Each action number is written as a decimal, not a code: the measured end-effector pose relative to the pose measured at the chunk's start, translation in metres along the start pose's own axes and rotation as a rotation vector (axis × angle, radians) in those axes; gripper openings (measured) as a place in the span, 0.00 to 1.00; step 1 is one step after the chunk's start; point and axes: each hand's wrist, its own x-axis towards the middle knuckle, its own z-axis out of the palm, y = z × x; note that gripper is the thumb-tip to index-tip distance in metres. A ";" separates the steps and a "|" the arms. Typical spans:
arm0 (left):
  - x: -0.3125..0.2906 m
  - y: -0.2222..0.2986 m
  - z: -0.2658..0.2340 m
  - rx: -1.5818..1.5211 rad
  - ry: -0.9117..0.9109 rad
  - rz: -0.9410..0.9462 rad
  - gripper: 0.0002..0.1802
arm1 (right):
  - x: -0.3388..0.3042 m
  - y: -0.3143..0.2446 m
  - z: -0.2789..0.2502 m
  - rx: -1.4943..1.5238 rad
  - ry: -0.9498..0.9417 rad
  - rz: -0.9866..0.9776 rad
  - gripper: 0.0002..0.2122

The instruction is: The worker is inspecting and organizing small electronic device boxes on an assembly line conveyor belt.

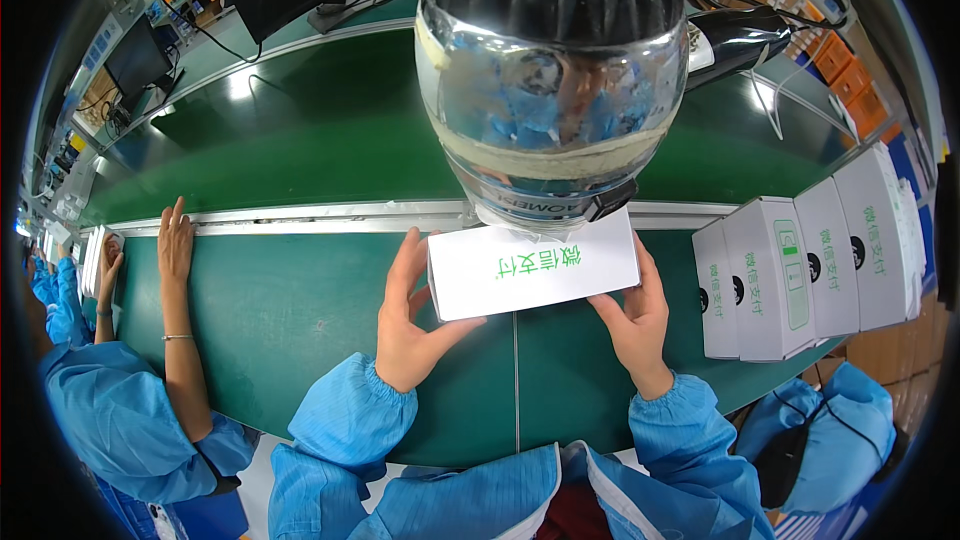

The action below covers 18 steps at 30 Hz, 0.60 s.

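Note:
A white box (pixel 533 275) with green print is held level between my two hands. My left hand (pixel 408 335) grips its left end, thumb along the near edge and fingers behind. At the opposite end, my right hand (pixel 636 328) closes on the corner with its thumb in front and fingers along the side. Just above the box's far edge hangs a large chrome hair dryer (pixel 550 90), its narrow end pointing down and hiding part of that edge. Whether the dryer touches the box I cannot tell.
Several white boxes (pixel 790 275) stand in a row on the right of the green table (pixel 270 290). A metal rail (pixel 330 218) separates it from a green belt (pixel 290 155). On the left, a co-worker's arm (pixel 178 320) rests over the table near a white stack (pixel 93 262).

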 end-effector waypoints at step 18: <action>-0.046 0.027 0.020 0.286 -0.371 0.767 0.11 | -0.016 0.009 0.062 -0.008 -0.016 0.090 0.30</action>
